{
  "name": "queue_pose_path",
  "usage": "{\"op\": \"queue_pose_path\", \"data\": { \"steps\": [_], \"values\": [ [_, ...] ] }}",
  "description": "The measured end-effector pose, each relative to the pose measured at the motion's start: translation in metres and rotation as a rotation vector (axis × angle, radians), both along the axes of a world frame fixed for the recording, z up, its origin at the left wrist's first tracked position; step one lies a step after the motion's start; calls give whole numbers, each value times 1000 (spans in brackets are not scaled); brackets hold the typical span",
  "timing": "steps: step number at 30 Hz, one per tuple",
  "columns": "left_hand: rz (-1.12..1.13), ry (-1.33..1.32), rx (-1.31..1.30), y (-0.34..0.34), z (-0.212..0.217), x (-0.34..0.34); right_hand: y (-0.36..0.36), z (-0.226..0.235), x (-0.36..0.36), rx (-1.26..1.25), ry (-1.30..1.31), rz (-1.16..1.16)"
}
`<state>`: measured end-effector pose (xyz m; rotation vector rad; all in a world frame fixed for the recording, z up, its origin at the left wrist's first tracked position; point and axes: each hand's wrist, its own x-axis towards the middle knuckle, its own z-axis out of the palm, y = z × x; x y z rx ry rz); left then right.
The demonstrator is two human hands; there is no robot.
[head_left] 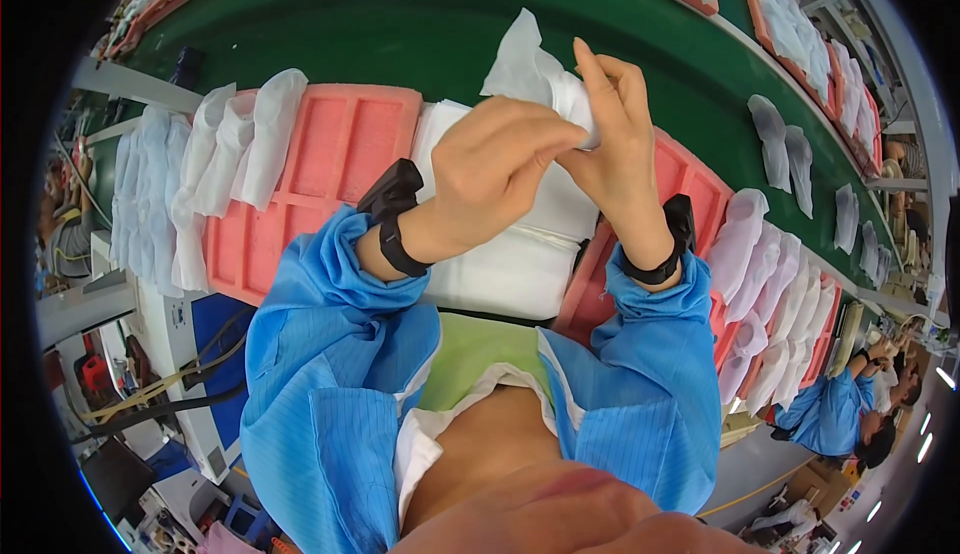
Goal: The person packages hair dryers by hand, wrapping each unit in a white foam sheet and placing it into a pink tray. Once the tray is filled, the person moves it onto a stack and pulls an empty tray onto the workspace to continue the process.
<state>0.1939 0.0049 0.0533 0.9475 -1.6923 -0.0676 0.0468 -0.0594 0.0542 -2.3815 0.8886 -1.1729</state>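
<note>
Above the stack of white sheets (500, 279), both my hands are on a thing wrapped in thin white translucent sheet (570, 104). A loose, pointed end of the wrapping (520, 52) sticks out at its far left. My left hand (490, 169) is closed, with thumb and forefinger pinching the near end of the wrapping. My right hand (612, 129) grips the same thing from its right side, thumb near the left fingertips and forefinger stretched upward. What lies inside the wrapping is hidden.
Pink compartment trays (335, 149) flank the stack. White wrapped pieces (270, 139) lie on the left tray, with lilac and white ones (755, 264) at right. Grey-white pieces (768, 134) lie on the green work surface (400, 29). Another person in blue (830, 409) works at far right.
</note>
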Motion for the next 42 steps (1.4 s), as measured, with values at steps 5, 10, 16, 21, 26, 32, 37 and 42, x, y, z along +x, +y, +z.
{"op": "queue_pose_path", "data": {
  "steps": [5, 10, 16, 21, 26, 32, 37, 42],
  "values": [
    [1, 37, -19, -3, -9, -11, -6, -5, -1, -69, -5, -93],
    [-28, 54, 93, -10, 1, -11, -19, -14, -7, 171, -159, -219],
    [80, 78, 167, -24, 1, 10, 2, 3, -2, 337, -348, 129],
    [-509, 412, 368, -26, 8, 36, -3, 0, -8, 287, -118, 375],
    [-434, 511, 207, -20, 7, 38, -14, -6, -17, 296, 50, 19],
    [-49, 461, 44, -31, -5, 19, -9, -18, -1, -143, 71, -269],
    [17, 401, 31, -16, 2, 15, -6, -13, 0, -223, 7, -284],
    [96, 577, 106, -19, 2, 7, -3, -14, 0, -237, 49, -295]
  ]
}}
